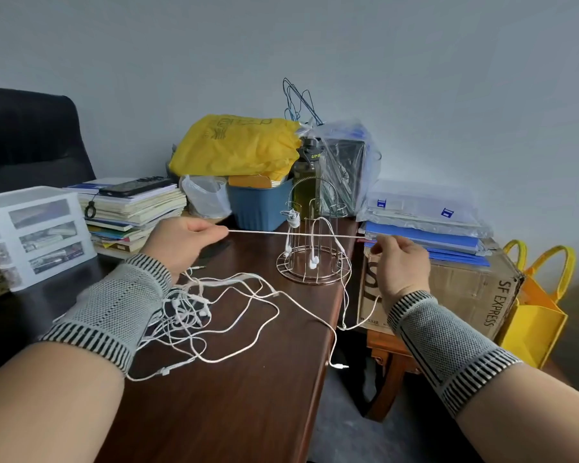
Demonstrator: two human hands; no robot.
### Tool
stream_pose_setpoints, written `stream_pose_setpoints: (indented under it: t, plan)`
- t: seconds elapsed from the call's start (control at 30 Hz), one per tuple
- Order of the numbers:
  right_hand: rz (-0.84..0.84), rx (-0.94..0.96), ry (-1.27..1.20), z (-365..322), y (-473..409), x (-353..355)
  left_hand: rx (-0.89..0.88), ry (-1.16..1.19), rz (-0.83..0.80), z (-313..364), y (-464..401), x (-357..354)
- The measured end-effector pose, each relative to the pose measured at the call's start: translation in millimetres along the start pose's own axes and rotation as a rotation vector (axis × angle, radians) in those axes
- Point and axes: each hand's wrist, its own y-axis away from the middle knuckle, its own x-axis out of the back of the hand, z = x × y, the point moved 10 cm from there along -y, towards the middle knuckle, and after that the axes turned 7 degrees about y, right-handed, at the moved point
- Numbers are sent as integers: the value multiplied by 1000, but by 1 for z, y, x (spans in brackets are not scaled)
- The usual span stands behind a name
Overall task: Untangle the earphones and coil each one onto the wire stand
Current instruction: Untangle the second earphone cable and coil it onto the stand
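Observation:
A white earphone cable [301,233] runs taut and level between my two hands, in front of the wire stand [313,243]. My left hand [181,242] pinches its left end and my right hand [400,262] pinches its right end, past the desk's right edge. The copper-coloured stand sits near the desk's right edge; one coiled earphone [293,219] hangs on a left prong, and white earbuds [313,262] dangle inside it. A tangle of several white earphones [194,312] lies on the dark wooden desk [248,396] below my left wrist. One cable with a plug [340,365] hangs over the desk edge.
A white drawer unit [36,233] and a book stack [134,208] with a phone stand at the left. Behind the stand are a blue bin [261,205], a yellow bag [238,145] and a dark bottle [306,182]. A cardboard box [458,285] with blue folders stands to the right.

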Motion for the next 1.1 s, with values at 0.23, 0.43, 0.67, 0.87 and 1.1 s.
stream_pose_setpoints:
  t: [0.23,0.43,0.67,0.87,1.1]
  plan:
    - [56,-21,32,9,-6,6,16,62,61,-3,2,13]
    - [-213,56,337,-3,7,-28,-65,8,-46,13,9,-21]
    - [-671,291,135,-57,67,-92,-205,-131,-242,47,24,-78]
    - [-558,79,-29,-44,49,-75,-142,-123,-223,37,17,-63]
    - [-61,-102,-49,-21,7,-4,8,47,-15,10,1,-9]
